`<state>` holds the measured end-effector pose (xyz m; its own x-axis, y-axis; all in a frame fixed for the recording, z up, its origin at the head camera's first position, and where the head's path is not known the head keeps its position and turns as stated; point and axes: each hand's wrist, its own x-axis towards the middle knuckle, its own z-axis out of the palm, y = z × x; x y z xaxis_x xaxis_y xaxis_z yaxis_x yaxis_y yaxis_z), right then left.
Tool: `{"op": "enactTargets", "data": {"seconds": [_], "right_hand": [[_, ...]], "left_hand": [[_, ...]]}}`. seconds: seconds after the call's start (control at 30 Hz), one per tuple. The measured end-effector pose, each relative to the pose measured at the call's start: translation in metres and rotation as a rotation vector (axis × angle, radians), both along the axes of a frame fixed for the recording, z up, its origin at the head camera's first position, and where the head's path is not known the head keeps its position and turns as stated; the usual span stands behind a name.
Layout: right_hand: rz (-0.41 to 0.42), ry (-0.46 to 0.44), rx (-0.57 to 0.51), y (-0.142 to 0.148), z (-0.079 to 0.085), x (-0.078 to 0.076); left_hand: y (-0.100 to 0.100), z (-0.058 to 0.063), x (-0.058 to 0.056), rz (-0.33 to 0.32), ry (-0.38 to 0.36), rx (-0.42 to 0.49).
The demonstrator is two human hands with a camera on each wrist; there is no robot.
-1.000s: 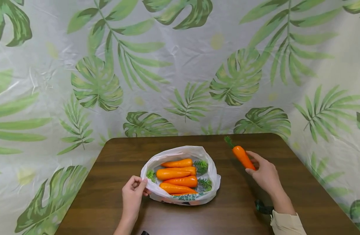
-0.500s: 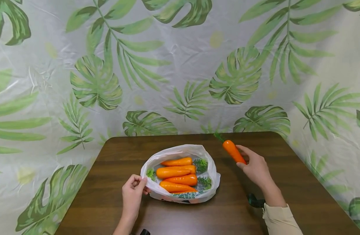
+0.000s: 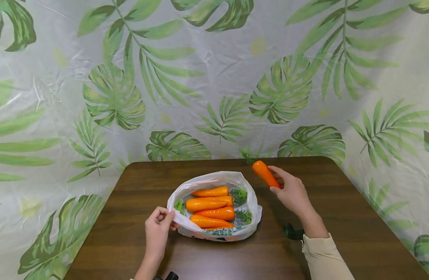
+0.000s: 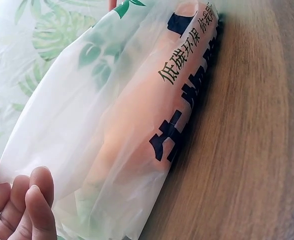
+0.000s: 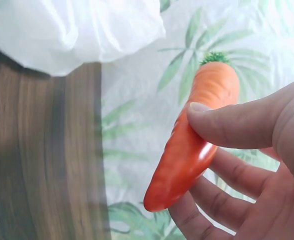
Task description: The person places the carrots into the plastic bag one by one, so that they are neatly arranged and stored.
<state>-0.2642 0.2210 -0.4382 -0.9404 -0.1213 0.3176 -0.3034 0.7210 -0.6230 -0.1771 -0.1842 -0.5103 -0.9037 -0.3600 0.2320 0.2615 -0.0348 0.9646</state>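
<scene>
A white plastic bag point(image 3: 252, 229) lies with its mouth spread wide on the table, and several orange carrots point(image 3: 209, 204) with green tops rest inside it. At the bag's left edge my left hand point(image 3: 157, 229) pinches the rim between thumb and fingers. In the left wrist view the bag's printed side point(image 4: 137, 125) stretches away from those fingertips point(image 4: 41, 200). To the right of the bag, my right hand point(image 3: 292, 192) grips another carrot point(image 3: 265, 174) above the table, its leafy top pointing up and left. The right wrist view has the thumb point(image 5: 227, 122) across this carrot's body.
The brown wooden table point(image 3: 141, 182) ends at a back edge close behind the bag. A leaf-patterned sheet point(image 3: 221, 77) hangs behind and beside it. Dark straps with devices sit at both wrists, such as the right wrist device point(image 3: 293, 232).
My right hand has carried its carrot leftward and slightly up, closer to the bag. My left hand has stayed at the bag's rim.
</scene>
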Motion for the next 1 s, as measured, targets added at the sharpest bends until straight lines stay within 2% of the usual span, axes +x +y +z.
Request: {"op": "enactTargets", "data": {"seconds": [0.27,0.77,1.0], "right_hand": [[0.026,-0.013,-0.014,-0.021,0.001,0.001],[0.111,0.037,0.013,-0.053,0.008,0.0],[0.153,0.049,0.041,-0.069,0.014,0.0]], "left_hand": [[-0.001,0.0,-0.001,0.005,-0.012,-0.02],[0.0,-0.002,-0.001,0.007,-0.034,-0.011],[0.001,0.001,0.0,0.006,-0.037,-0.01]]}}
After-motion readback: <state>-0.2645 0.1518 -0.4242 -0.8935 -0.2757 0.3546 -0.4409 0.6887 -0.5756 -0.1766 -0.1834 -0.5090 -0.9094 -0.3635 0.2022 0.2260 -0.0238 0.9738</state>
